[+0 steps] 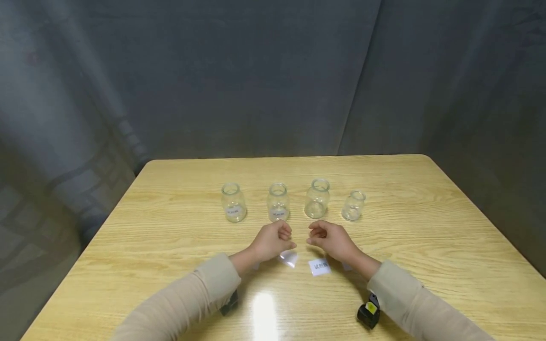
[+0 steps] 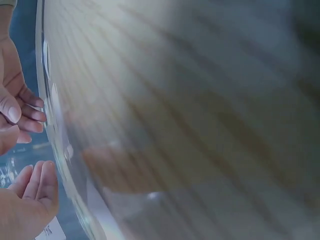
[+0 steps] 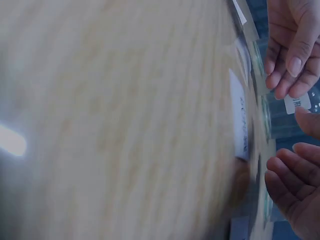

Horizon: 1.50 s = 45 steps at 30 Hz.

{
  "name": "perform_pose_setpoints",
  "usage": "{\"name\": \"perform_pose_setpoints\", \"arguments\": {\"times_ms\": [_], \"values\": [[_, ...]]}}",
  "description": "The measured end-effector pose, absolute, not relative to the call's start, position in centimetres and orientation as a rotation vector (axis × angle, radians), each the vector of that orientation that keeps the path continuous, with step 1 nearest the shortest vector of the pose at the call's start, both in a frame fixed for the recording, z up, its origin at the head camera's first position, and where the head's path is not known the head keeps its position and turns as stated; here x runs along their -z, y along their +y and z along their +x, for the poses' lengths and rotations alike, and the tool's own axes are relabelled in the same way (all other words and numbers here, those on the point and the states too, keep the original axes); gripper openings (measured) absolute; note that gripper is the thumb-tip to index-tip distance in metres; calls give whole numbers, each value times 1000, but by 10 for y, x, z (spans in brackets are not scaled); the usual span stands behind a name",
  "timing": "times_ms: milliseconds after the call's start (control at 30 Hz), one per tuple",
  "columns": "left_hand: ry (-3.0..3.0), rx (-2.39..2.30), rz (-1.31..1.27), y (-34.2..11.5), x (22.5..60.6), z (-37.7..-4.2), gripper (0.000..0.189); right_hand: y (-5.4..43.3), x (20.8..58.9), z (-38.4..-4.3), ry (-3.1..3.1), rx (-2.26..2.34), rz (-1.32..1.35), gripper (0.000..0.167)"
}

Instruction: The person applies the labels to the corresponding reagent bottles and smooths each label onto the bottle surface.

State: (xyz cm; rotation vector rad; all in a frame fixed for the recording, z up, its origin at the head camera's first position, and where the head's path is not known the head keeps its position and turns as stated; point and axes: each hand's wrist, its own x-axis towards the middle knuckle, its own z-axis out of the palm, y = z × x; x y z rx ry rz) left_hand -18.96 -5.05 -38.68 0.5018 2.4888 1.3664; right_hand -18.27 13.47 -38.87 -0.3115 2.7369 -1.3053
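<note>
My left hand (image 1: 271, 241) hovers over the middle of the table, fingers loosely curled and holding nothing. Facing it a short gap away, my right hand (image 1: 334, 242) is likewise loosely bent and empty. Just beyond the left fingers stands a glass jar (image 1: 278, 201) with a white handwritten label low on its front. A glossy clear piece of film (image 1: 288, 258) lies below the left thumb. Under the right hand is a white label with handwriting (image 1: 319, 266); another pale slip (image 1: 347, 266) is partly hidden by the right wrist.
Another labelled jar (image 1: 233, 203) stands to the left in the row. On the right are an unlabelled jar (image 1: 317, 199) and a smaller jar (image 1: 353, 206). All rest on the wooden table (image 1: 170, 227), with a grey curtain (image 1: 256, 85) behind it.
</note>
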Motion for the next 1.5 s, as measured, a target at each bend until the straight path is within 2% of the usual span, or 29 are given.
{"name": "perform_pose_setpoints", "arguments": {"times_ms": [333, 633, 800, 1067, 1500], "values": [[2408, -1361, 543, -38, 391, -187, 33, 147, 389, -171, 2675, 1212, -451, 29], [2375, -1285, 599, -32, 391, -184, 33, 153, 388, -163, 2694, 961, -661, 37], [2387, -1252, 621, -29, 392, -184, 32, 153, 388, -160, 2740, 836, -769, 32], [2380, -1173, 647, -26, 389, -183, 29, 151, 389, -158, 2779, 780, -809, 18], [2271, -1186, 605, -18, 387, -183, 26, 151, 390, -156, 2745, 869, -747, 27]]}}
